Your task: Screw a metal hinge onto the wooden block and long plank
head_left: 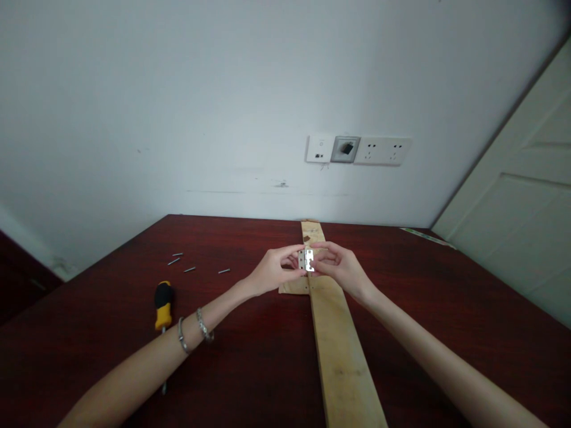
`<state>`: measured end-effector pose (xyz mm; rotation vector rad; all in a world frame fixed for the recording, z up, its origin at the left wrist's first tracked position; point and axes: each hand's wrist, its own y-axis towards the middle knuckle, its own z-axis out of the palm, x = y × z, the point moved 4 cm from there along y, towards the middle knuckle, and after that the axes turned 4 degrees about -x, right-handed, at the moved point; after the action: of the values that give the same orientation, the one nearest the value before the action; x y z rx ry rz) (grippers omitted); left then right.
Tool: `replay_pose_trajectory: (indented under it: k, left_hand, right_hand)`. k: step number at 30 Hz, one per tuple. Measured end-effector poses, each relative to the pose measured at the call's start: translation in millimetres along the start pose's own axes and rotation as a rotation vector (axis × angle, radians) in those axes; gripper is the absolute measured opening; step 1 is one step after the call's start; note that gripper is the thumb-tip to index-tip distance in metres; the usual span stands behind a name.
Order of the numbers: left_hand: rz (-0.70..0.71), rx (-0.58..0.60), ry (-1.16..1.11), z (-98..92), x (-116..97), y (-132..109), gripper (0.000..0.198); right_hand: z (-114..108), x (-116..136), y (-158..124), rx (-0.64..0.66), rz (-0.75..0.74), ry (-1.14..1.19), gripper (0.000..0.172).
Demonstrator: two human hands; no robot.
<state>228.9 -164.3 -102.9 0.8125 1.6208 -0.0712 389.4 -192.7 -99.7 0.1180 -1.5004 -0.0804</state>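
Observation:
A shiny metal hinge (306,260) with screw holes is held up between both hands, above the wooden board. My left hand (279,267) pinches its left leaf between thumb and fingers. On the other side, my right hand (341,267) grips the right leaf the same way. Beneath them a long pale wooden board (343,356) runs from the near edge toward the wall. A shorter wooden piece (292,286) juts out to the left below my left hand. Whether the hinge touches the wood, I cannot tell.
On the dark red table (250,362), several loose screws (190,270) lie to the left. A yellow and black screwdriver (163,306) is partly hidden under my left forearm. Wall sockets (381,151) sit behind the table, and a white door (526,178) stands at the right.

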Motion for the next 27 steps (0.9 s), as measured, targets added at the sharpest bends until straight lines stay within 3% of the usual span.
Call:
replay_pose_trajectory:
  k: [9,16,27]
  left_hand:
    - [0.098,0.051,0.067,-4.1,-6.0,1.0,0.054]
    - [0.085,0.103,0.278,-4.6,-4.3,0.4,0.041]
    - [0.077,0.189,0.514,-3.5,1.2,-1.0,0.037]
  right_hand:
    - [0.0,-2.2,0.1,0.015,-0.003,-0.009,0.046]
    - [-3.0,-12.0,4.6,0.107,0.023,-0.101,0.044]
    - [-1.2,-27.2,1.8,0.215,-0.036,-0.243,0.051]
